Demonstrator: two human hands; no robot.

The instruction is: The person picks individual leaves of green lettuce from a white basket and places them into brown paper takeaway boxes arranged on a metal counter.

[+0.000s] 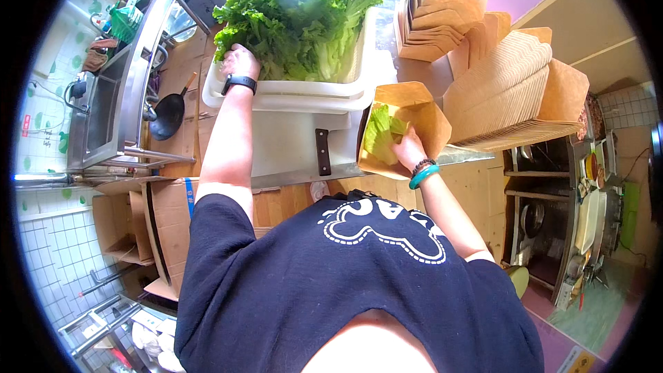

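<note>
Leafy green lettuce (pixel 305 26) is heaped in a white plastic basket (pixel 300 88) in front of me. My left hand (pixel 241 62), with a dark watch at the wrist, touches the lettuce at the basket's near left corner; its fingertips are partly hidden by leaves. My right hand (pixel 409 149), wearing a bead bracelet and a green bangle, reaches inside an open kraft paper box (pixel 424 114). Its fingers are on a lettuce leaf (pixel 380 137) lying in that box; the fingertips are partly hidden. A knife's dark handle (pixel 322 152) rests on the white board between the basket and the box.
Nested kraft boxes (pixel 502 88) stand right of the open box, with another stack (pixel 435 20) behind, its top box holding greens. A metal sink (pixel 111 98) and a wok (pixel 168 116) are at left. Cardboard boxes (pixel 171 228) stand by my left side, shelving (pixel 538 217) at right.
</note>
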